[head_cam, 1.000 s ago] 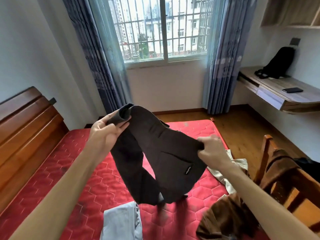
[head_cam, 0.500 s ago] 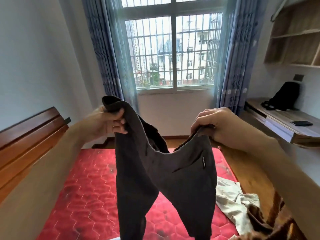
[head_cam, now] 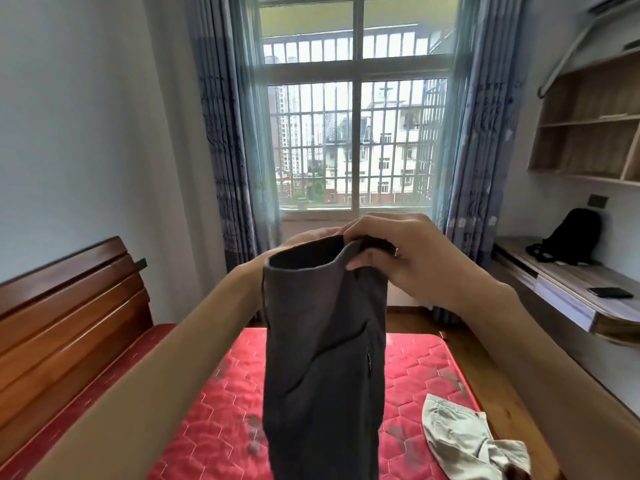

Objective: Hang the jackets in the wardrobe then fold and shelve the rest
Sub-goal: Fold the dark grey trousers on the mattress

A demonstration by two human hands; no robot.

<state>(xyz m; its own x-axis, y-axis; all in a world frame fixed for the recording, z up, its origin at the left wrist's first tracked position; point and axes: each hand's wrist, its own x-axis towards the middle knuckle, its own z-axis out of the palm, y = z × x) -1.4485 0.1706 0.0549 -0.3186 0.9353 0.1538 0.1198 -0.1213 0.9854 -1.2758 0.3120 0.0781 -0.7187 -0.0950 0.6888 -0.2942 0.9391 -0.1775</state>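
At left a brown wood headboard of horizontal planks stands by the red mattress, quilted in hexagons & a bit stained. In the middle, in front of the barred window, the dark grey trousers hang above the mattress; the left hand is mostly hidden behind the cloth, so its grip I cannot tell, while the right hand pinches the waistband. At right a crumpled beige garment lies on the mattress, & a wall desk carries a black backpack & a phone.

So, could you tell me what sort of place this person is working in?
Most likely a bedroom: a wooden headboard beside a red mattress, a curtained window, and a wall-mounted desk with open shelves above. The beige garment lying on the mattress fits that.
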